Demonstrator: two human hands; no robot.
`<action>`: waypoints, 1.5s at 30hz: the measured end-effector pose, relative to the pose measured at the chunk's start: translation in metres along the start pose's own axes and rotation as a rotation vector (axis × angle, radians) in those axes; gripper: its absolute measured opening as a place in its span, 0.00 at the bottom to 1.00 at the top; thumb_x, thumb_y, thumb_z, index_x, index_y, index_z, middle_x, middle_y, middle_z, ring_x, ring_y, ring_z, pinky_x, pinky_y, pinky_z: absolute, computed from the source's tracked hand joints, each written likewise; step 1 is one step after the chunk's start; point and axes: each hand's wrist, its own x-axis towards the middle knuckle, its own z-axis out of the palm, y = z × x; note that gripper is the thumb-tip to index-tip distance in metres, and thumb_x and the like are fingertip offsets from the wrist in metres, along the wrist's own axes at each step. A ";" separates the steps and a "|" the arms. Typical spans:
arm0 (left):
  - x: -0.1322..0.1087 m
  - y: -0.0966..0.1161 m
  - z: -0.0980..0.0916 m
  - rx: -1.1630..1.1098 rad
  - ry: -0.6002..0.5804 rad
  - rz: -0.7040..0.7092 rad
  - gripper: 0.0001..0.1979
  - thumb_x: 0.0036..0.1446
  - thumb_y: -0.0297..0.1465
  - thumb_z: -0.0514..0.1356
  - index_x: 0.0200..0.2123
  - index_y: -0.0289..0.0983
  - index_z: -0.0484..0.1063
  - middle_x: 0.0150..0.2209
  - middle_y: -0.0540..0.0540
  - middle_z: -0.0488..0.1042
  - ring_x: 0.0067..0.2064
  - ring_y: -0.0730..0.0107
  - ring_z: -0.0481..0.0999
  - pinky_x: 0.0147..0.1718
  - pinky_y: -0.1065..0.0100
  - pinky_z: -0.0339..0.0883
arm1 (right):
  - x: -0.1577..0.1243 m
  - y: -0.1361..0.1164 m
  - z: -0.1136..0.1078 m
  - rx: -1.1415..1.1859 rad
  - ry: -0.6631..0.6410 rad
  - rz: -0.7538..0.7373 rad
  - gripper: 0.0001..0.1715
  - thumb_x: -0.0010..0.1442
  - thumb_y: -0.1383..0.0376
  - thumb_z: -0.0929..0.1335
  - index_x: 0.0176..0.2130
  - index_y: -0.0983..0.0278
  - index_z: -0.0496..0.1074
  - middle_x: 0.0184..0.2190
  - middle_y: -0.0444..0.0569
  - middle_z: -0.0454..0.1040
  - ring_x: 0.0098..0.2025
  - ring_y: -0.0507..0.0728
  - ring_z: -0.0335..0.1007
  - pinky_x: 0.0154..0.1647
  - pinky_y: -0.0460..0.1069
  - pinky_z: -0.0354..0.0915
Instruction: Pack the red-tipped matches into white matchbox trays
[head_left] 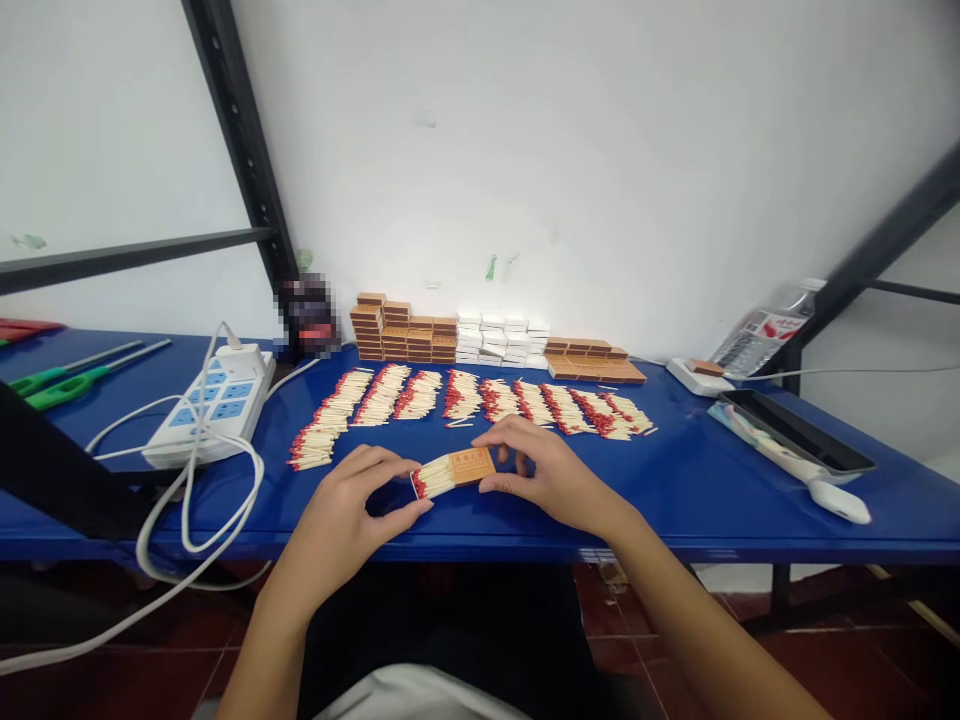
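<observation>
Head cam: L hand [352, 495] in box-wide pinch on match-filled tray [433, 479], R hand [545, 472] ditto on box sleeve [472, 466].

Matchbox [472, 465] lettering blurred, dark object [309, 312] pixelated

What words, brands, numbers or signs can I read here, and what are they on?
None is clear enough to quote.
Matchbox: a row of characters, too small and blurred to read.
Bottle label: marks on red and white, too blurred.
Stacked brown boxes: faint print, too small.
</observation>
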 end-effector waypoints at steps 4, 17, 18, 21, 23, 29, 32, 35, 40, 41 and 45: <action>0.000 -0.002 -0.003 -0.052 -0.013 0.000 0.14 0.64 0.39 0.72 0.52 0.47 0.82 0.49 0.47 0.81 0.50 0.61 0.81 0.51 0.62 0.75 | -0.002 -0.002 -0.002 0.075 0.016 0.002 0.25 0.63 0.48 0.78 0.54 0.55 0.80 0.44 0.49 0.74 0.35 0.54 0.69 0.36 0.51 0.72; 0.001 0.010 0.000 -0.194 -0.015 0.049 0.24 0.48 0.44 0.80 0.48 0.46 0.83 0.43 0.48 0.83 0.45 0.60 0.80 0.45 0.62 0.74 | -0.005 -0.030 0.023 0.314 -0.038 -0.048 0.27 0.55 0.48 0.82 0.49 0.56 0.81 0.44 0.48 0.74 0.37 0.54 0.71 0.37 0.50 0.72; 0.001 0.011 0.001 -0.208 -0.030 0.058 0.28 0.43 0.44 0.82 0.48 0.46 0.83 0.43 0.48 0.83 0.45 0.59 0.80 0.45 0.62 0.74 | -0.004 -0.032 0.023 0.342 -0.065 -0.064 0.27 0.54 0.48 0.83 0.49 0.56 0.81 0.44 0.48 0.74 0.37 0.54 0.71 0.38 0.50 0.73; 0.000 0.012 0.002 -0.230 -0.065 0.054 0.39 0.31 0.45 0.84 0.51 0.46 0.81 0.44 0.48 0.83 0.45 0.58 0.80 0.45 0.62 0.74 | -0.003 -0.038 0.021 0.395 -0.141 -0.091 0.27 0.53 0.50 0.83 0.49 0.56 0.81 0.45 0.47 0.74 0.36 0.52 0.71 0.40 0.50 0.74; -0.001 0.012 0.002 -0.234 -0.068 0.039 0.45 0.27 0.46 0.85 0.54 0.47 0.80 0.44 0.48 0.82 0.45 0.58 0.79 0.46 0.61 0.74 | -0.003 -0.040 0.020 0.410 -0.172 -0.089 0.28 0.53 0.50 0.84 0.49 0.56 0.81 0.45 0.47 0.74 0.37 0.52 0.71 0.40 0.50 0.74; -0.001 0.012 0.004 -0.223 -0.055 0.002 0.50 0.25 0.49 0.85 0.56 0.47 0.79 0.44 0.49 0.79 0.44 0.59 0.78 0.45 0.63 0.73 | -0.003 -0.042 0.016 0.410 -0.210 -0.119 0.32 0.49 0.45 0.84 0.47 0.57 0.82 0.45 0.48 0.76 0.35 0.53 0.73 0.39 0.51 0.75; 0.000 0.011 0.006 -0.168 -0.008 -0.037 0.42 0.37 0.48 0.83 0.57 0.48 0.79 0.43 0.50 0.79 0.45 0.60 0.78 0.47 0.63 0.73 | 0.013 -0.032 -0.023 0.266 -0.155 -0.128 0.32 0.50 0.44 0.83 0.47 0.58 0.83 0.45 0.50 0.78 0.38 0.56 0.75 0.39 0.52 0.75; 0.000 0.008 0.008 -0.133 0.004 -0.066 0.32 0.49 0.47 0.79 0.56 0.49 0.80 0.43 0.50 0.79 0.45 0.62 0.78 0.47 0.63 0.72 | 0.039 0.005 -0.098 -0.037 0.113 -0.012 0.32 0.51 0.43 0.83 0.46 0.59 0.83 0.46 0.53 0.81 0.45 0.61 0.76 0.46 0.56 0.74; 0.001 0.006 0.009 -0.116 0.022 -0.044 0.23 0.57 0.48 0.75 0.52 0.47 0.82 0.42 0.50 0.80 0.45 0.63 0.79 0.47 0.64 0.72 | 0.053 0.124 -0.218 -0.214 0.548 0.454 0.34 0.52 0.42 0.81 0.47 0.62 0.81 0.42 0.56 0.83 0.37 0.62 0.76 0.38 0.57 0.73; 0.001 0.006 0.009 -0.110 0.022 -0.039 0.22 0.58 0.48 0.75 0.52 0.47 0.82 0.42 0.50 0.81 0.45 0.63 0.79 0.47 0.64 0.72 | 0.049 0.148 -0.231 -0.254 0.624 0.557 0.33 0.54 0.43 0.80 0.47 0.63 0.80 0.44 0.56 0.83 0.35 0.60 0.76 0.37 0.56 0.73; 0.001 0.008 0.010 -0.089 -0.005 -0.043 0.22 0.58 0.50 0.74 0.51 0.46 0.83 0.42 0.48 0.81 0.45 0.62 0.79 0.46 0.64 0.73 | 0.032 0.217 -0.249 -0.391 0.708 0.720 0.25 0.57 0.51 0.80 0.44 0.67 0.79 0.46 0.63 0.82 0.41 0.63 0.78 0.44 0.58 0.72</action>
